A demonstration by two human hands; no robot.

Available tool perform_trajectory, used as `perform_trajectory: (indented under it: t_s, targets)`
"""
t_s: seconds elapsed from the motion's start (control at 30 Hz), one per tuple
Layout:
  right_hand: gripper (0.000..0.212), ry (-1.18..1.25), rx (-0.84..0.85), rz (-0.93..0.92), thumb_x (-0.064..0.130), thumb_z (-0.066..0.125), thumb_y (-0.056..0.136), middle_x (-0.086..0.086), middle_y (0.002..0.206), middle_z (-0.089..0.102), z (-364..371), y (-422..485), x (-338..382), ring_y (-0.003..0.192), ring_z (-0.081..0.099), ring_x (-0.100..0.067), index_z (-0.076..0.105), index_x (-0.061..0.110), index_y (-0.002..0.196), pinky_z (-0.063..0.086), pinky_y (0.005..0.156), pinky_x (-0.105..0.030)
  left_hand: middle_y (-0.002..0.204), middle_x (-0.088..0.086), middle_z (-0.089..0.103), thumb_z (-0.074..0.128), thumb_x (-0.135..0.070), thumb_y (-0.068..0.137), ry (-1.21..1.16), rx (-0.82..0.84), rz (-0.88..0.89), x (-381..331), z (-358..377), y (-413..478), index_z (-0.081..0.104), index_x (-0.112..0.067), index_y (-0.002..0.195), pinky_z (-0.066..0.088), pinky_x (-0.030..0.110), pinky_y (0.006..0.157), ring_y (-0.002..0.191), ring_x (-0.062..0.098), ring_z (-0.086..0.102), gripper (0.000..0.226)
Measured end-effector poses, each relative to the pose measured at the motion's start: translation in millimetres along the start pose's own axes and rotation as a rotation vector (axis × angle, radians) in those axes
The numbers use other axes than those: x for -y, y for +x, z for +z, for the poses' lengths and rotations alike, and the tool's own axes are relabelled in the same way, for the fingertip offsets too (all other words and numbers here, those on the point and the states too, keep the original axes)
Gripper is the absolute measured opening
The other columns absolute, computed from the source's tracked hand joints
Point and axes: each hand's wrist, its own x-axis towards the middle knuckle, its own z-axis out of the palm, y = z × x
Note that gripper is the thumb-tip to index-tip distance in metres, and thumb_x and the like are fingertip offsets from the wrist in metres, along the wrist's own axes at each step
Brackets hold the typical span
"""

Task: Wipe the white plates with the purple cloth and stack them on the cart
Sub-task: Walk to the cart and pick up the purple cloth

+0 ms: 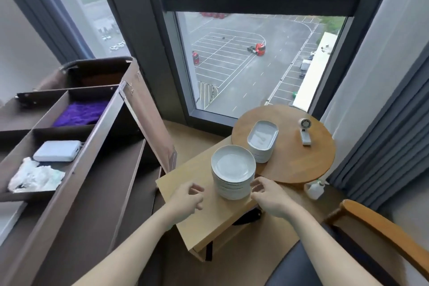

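I am holding both hands out empty, fingers loosely curled, grasping nothing. My right hand (269,195) is hovering just beside the near right side of the stack of round white plates (233,170), its fingertips almost at the stack's wall; my left hand (186,199) is sitting a little apart on the stack's left, over bare wood. I judge they are flanking the stack because the next move calls for a two-handed lift of the top plate.

The stack is standing on the square wooden tabletop (199,220) directly ahead of my hands, near its far right corner. Just beyond it, a second stack of oblong white dishes (263,139) is resting on the round wooden tabletop (308,160), with a small white handheld fan (305,131) lying further right.

The purple cloth (81,112) is lying well off to the left of my left hand, in a compartment of the brown cart (97,169), so wiping is not yet begun. Nearer on the cart, a white power bank (56,151) and crumpled white wrapping (34,175) are sharing another compartment. No plates are showing on the cart so far.
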Motion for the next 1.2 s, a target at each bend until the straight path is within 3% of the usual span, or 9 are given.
perform_trajectory:
  t_s: [0.17,0.3,0.5,0.6,0.73,0.83,0.97,1.13,1.2]
  targets:
    - [0.026,0.019,0.019,0.049,0.024,0.059,0.089,0.014,0.11,0.064,17,39,8,0.099,0.059,-0.001,0.058,0.034,0.113,0.043,0.073,-0.018,0.109,0.007,0.068,0.053,-0.015,0.097,0.007,0.032,-0.053,3,-21,40,0.06,-0.021,0.112,0.053,0.027,0.074,0.095,0.021,0.072,0.018]
    - [0.03,0.035,0.016,0.105,0.022,0.06,0.089,0.009,0.112,0.064,31,65,31,0.1,0.061,-0.006,0.06,0.03,0.117,0.047,0.078,-0.022,0.111,0.005,0.065,0.053,-0.015,0.097,-0.015,0.071,-0.038,-1,-45,82,0.059,-0.021,0.111,0.053,0.028,0.074,0.088,0.017,0.072,0.017]
    - [0.03,-0.004,0.04,0.075,0.021,0.058,0.095,0.013,0.115,0.061,58,131,107,0.101,0.057,-0.001,0.058,0.03,0.124,0.044,0.073,-0.019,0.112,0.004,0.066,0.053,-0.013,0.096,-0.131,0.017,-0.001,-10,-137,131,0.061,-0.021,0.109,0.053,0.025,0.068,0.082,0.013,0.072,0.017]
    - [0.029,-0.055,0.047,0.003,0.018,0.057,0.096,0.013,0.113,0.063,80,170,157,0.096,0.059,0.001,0.061,0.028,0.123,0.04,0.066,-0.01,0.112,0.01,0.066,0.052,-0.008,0.096,-0.219,-0.068,0.006,-7,-197,143,0.062,-0.018,0.107,0.051,0.027,0.067,0.081,0.017,0.07,0.018]
    - [0.031,-0.097,0.013,-0.124,0.008,0.053,0.092,0.002,0.108,0.07,114,207,230,0.097,0.066,-0.016,0.068,0.02,0.116,0.05,0.078,-0.023,0.112,0.018,0.068,0.052,-0.003,0.096,-0.336,-0.178,0.068,0,-268,141,0.063,-0.011,0.109,0.05,0.024,0.064,0.077,0.017,0.069,0.019]
    - [0.03,-0.17,-0.039,-0.257,0.008,0.053,0.089,0.01,0.1,0.072,132,215,288,0.095,0.068,-0.011,0.07,0.03,0.102,0.04,0.073,-0.005,0.108,0.019,0.069,0.055,-0.001,0.097,-0.435,-0.268,0.122,8,-308,128,0.064,-0.009,0.108,0.053,0.024,0.064,0.075,0.017,0.069,0.016]
    - [0.024,-0.117,-0.024,-0.475,0.01,0.057,0.093,0.009,0.094,0.073,151,221,359,0.089,0.07,-0.012,0.071,0.03,0.095,0.048,0.07,-0.023,0.098,0.011,0.068,0.056,-0.003,0.098,-0.532,-0.408,0.127,29,-339,111,0.064,-0.011,0.103,0.056,0.029,0.065,0.076,0.018,0.069,0.012]
    - [0.018,0.004,0.001,-0.673,0.016,0.061,0.096,0.013,0.086,0.073,174,223,414,0.083,0.067,-0.005,0.076,0.024,0.094,0.052,0.076,-0.025,0.096,0.006,0.068,0.057,0.0,0.094,-0.472,-0.612,0.094,45,-355,100,0.066,-0.018,0.097,0.057,0.026,0.067,0.078,0.012,0.069,0.02]
    - [0.014,0.019,0.043,-0.724,0.019,0.063,0.097,0.016,0.086,0.072,183,223,424,0.082,0.066,-0.001,0.077,0.023,0.094,0.051,0.075,-0.021,0.101,0.005,0.067,0.058,0.001,0.092,-0.438,-0.678,0.029,46,-358,97,0.067,-0.02,0.095,0.058,0.03,0.079,0.087,0.013,0.065,0.023]
